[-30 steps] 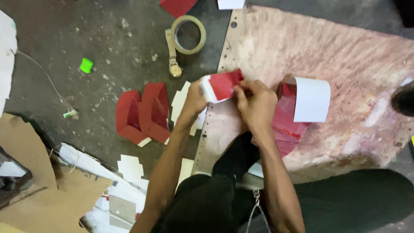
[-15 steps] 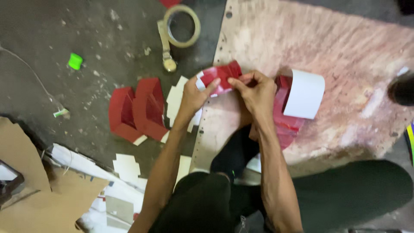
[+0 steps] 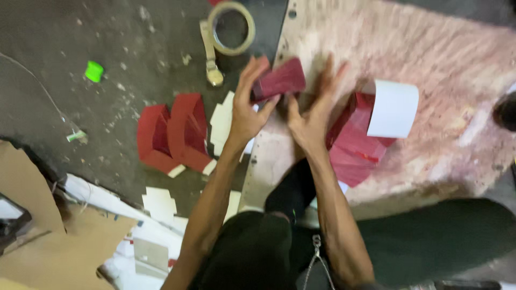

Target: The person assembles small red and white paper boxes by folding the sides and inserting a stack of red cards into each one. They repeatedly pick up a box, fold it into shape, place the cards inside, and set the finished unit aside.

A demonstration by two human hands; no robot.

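A makeshift craft workshop at floor level. Folded red card box pieces (image 3: 171,134), white paper offcuts (image 3: 159,204), brown cardboard scraps (image 3: 32,193) and a roll of clear tape (image 3: 231,28) litter the stained dark concrete floor (image 3: 80,32). A worn pink-stained board (image 3: 430,64) serves as work surface.

Near the top centre of the frame, a folded card piece (image 3: 279,80) pinched in the left hand (image 3: 248,110), with the right hand (image 3: 314,115) spread just beside it on the right, both over the left edge of a work board (image 3: 430,64) filling the upper right. Right of the hands, on the board, a heap of folded sheets (image 3: 355,145) under a curled sheet (image 3: 393,109). Left of the board on the floor (image 3: 80,32), a tape roll (image 3: 232,28) at top centre, two folded boxes (image 3: 171,133) at centre left, a small cap (image 3: 94,71) at upper left, cardboard scraps (image 3: 70,236) at lower left.
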